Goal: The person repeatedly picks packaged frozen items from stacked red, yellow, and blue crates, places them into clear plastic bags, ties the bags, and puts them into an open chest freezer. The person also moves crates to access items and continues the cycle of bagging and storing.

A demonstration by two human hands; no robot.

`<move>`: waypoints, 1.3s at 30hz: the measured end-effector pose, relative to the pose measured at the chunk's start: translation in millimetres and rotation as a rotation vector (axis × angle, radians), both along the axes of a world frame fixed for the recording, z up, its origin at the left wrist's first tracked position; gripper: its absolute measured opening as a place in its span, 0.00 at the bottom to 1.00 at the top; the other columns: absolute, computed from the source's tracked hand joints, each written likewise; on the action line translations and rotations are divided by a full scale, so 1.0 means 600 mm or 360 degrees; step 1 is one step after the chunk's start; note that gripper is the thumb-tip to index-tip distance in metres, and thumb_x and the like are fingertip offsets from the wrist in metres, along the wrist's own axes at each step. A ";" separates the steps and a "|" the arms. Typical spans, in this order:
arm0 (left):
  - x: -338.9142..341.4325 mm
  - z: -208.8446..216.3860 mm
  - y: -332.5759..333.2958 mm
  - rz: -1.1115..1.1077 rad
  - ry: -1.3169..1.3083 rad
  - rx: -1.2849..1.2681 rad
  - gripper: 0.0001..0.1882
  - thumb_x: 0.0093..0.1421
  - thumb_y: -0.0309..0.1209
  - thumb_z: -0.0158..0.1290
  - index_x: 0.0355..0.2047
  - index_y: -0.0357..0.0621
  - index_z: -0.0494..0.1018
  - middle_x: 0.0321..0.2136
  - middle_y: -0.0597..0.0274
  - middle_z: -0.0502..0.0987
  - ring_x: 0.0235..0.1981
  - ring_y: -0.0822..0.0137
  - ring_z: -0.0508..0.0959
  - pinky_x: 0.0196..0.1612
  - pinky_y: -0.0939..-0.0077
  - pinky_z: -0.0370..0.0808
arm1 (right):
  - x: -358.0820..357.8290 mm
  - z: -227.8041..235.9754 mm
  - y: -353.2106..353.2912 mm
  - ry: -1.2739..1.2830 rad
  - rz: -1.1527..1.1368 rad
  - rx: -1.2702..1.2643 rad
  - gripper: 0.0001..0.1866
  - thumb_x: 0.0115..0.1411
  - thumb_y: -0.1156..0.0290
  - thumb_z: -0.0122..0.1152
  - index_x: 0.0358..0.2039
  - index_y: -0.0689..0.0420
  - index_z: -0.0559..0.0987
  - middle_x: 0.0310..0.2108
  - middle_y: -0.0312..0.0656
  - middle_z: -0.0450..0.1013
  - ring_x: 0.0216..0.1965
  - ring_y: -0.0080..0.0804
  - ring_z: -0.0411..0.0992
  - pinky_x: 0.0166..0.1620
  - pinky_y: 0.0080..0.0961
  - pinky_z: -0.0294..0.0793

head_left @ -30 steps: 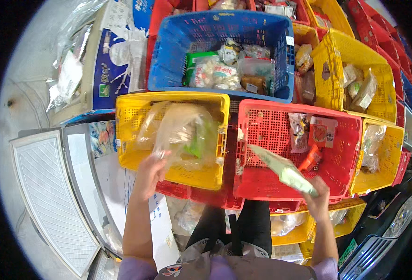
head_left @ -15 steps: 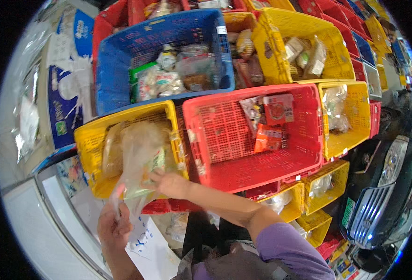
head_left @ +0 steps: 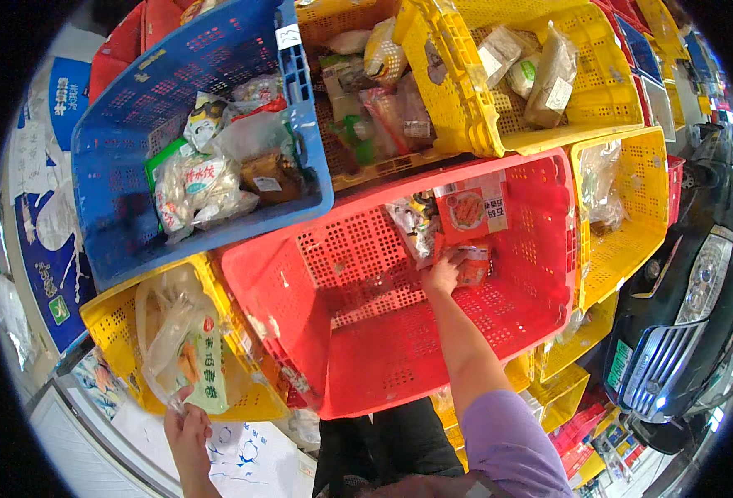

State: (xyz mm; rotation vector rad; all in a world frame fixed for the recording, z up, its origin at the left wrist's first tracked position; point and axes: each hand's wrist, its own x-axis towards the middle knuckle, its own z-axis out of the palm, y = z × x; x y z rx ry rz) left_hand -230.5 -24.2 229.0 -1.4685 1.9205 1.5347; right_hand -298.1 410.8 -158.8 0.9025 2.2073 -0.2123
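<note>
My left hand [head_left: 188, 425] is closed on the gathered edge of a clear plastic bag [head_left: 163, 349] at the lower left. Inside this bag lies a pale green packet [head_left: 203, 361]; the bag hangs over a yellow crate [head_left: 105, 324]. My right arm reaches into the large red crate [head_left: 383, 382], where my right hand [head_left: 442, 275] has its fingers closed at the left edge of an orange packet [head_left: 472, 267]. Touching or just beyond that hand are a white patterned packet [head_left: 416, 224] and a flat red-and-white packet [head_left: 466, 209].
A blue crate [head_left: 105, 220] with bagged food stands at the upper left. Yellow crates [head_left: 499, 137] holding packets are behind and right of the red one. A dark car [head_left: 673, 349] is at the far right. White sheet [head_left: 258, 461] lies at lower left.
My right hand has left the clear bag and moved right into the red crate, onto the orange packet. The left hand still holds the bag's edge. The view has shifted.
</note>
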 end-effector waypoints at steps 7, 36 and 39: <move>-0.006 -0.012 -0.011 0.0009 -0.0011 -0.0046 0.18 0.61 0.27 0.46 0.52 0.42 0.68 0.21 0.72 0.65 0.18 0.84 0.58 0.21 0.90 0.56 | 0.001 0.134 0.164 0.0720 0.0188 -0.0136 0.15 0.51 0.63 0.62 0.37 0.57 0.77 0.30 0.54 0.76 0.34 0.50 0.76 0.37 0.42 0.75; 0.133 0.152 -0.166 0.0245 0.0448 0.0772 0.25 0.60 0.29 0.49 0.58 0.39 0.64 0.16 0.79 0.57 0.18 0.83 0.59 0.22 0.86 0.56 | 0.009 0.408 0.016 0.0882 -0.0484 -0.1478 0.12 0.59 0.65 0.52 0.25 0.60 0.74 0.23 0.32 0.68 0.22 0.23 0.65 0.28 0.23 0.64; 0.117 0.197 -0.143 0.0229 0.0445 0.1219 0.34 0.58 0.27 0.50 0.65 0.41 0.53 0.20 0.77 0.56 0.19 0.83 0.57 0.21 0.88 0.55 | 0.066 0.540 -0.070 0.0233 -0.0577 -0.1868 0.08 0.55 0.72 0.50 0.31 0.60 0.76 0.27 0.37 0.73 0.28 0.28 0.72 0.33 0.27 0.72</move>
